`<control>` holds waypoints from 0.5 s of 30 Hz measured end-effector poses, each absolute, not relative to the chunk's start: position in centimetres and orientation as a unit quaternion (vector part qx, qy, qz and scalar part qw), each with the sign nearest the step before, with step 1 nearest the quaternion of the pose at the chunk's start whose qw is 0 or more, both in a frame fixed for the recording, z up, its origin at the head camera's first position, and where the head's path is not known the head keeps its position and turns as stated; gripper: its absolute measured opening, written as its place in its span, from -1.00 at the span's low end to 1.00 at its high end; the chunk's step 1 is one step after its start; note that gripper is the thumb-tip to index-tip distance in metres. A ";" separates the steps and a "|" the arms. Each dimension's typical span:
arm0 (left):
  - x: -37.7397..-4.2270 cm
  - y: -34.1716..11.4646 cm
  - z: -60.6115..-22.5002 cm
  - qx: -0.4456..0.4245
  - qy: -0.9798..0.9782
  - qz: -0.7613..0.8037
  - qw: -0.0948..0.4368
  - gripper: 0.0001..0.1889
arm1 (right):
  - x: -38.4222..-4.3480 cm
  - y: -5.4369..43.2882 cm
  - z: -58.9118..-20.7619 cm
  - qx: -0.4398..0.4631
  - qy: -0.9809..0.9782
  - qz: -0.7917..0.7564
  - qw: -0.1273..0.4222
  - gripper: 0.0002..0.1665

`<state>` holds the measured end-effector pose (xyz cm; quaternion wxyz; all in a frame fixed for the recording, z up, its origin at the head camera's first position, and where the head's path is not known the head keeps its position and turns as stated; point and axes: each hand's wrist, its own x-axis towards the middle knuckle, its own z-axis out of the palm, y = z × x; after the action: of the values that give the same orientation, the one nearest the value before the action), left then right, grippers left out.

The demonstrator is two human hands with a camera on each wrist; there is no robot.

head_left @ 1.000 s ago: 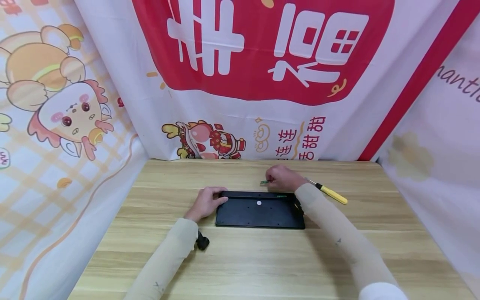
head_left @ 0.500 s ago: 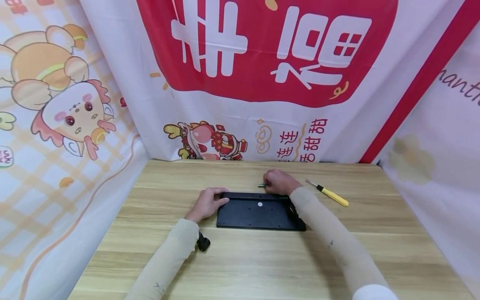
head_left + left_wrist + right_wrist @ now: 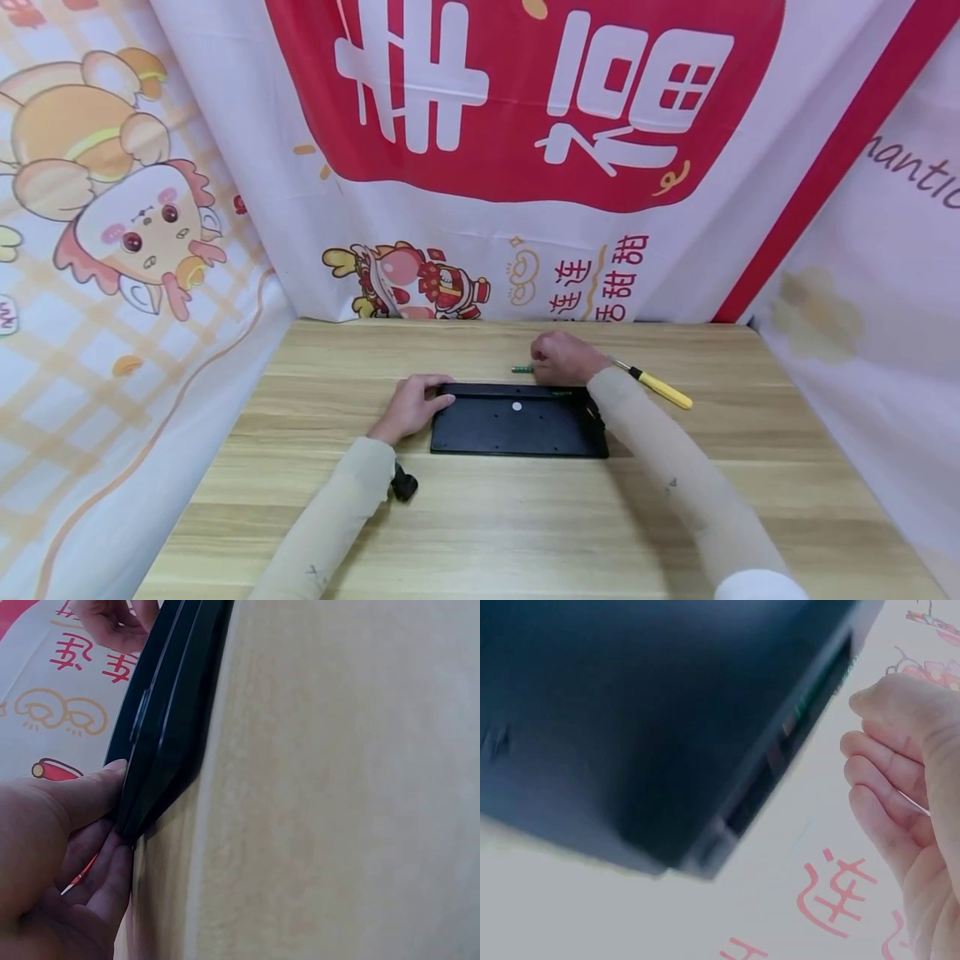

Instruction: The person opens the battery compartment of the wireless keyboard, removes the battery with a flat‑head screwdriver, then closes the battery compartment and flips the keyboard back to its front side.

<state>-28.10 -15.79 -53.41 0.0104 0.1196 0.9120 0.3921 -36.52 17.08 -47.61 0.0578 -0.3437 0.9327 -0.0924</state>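
A black keyboard (image 3: 517,429) lies underside up on the table, with screw holes and a white round sticker. My left hand (image 3: 411,407) grips its left end, thumb (image 3: 94,795) on one face and fingers at the edge. A green battery (image 3: 562,393) shows in the long slot near the keyboard's far edge. Another green battery (image 3: 521,369) lies behind the keyboard. My right hand (image 3: 566,358) is just right of that battery, its fingers (image 3: 881,769) loosely bent and apparently apart from it. The forearm covers the keyboard's far right corner.
A screwdriver (image 3: 663,389) with a yellow handle lies to the right of the right hand. A black wrist camera (image 3: 404,483) sits at the left cuff. Printed cloth (image 3: 517,250) hangs behind the wooden table (image 3: 510,533).
The right hand moved slightly left with the battery, then shifted back right, and more of the battery now shows. The left hand stays on the keyboard.
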 end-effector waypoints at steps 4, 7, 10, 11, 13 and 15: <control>-28.2 -15.8 -53.4 0.123 0.912 0.391 0.010 -0.69 | -36.1 18.3 -46.4 -0.361 0.930 -0.066 0.036 -0.83; -28.1 -15.7 -53.2 0.123 0.912 0.391 0.010 -0.69 | -35.9 19.2 -45.8 -0.366 0.929 -0.048 0.026 -0.85; -28.0 -15.7 -53.0 0.122 0.913 0.389 0.010 -0.69 | -35.8 20.3 -45.5 -0.364 0.930 -0.043 0.025 -0.92; -28.0 -15.6 -53.0 0.121 0.914 0.388 0.010 -0.69 | -35.7 20.7 -45.5 -0.364 0.930 -0.042 0.025 -0.93; -27.9 -15.6 -53.0 0.120 0.913 0.389 0.009 -0.69 | -35.6 21.5 -45.4 -0.364 0.930 -0.042 0.027 -0.89; -27.9 -15.5 -53.0 0.121 0.913 0.389 0.008 -0.69 | -35.3 22.4 -45.3 -0.363 0.930 -0.045 0.030 -0.83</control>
<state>-27.92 -15.49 -53.04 0.0082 0.1211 0.9133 0.3887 -35.33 22.36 -45.34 0.0299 -0.3627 0.9304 -0.0446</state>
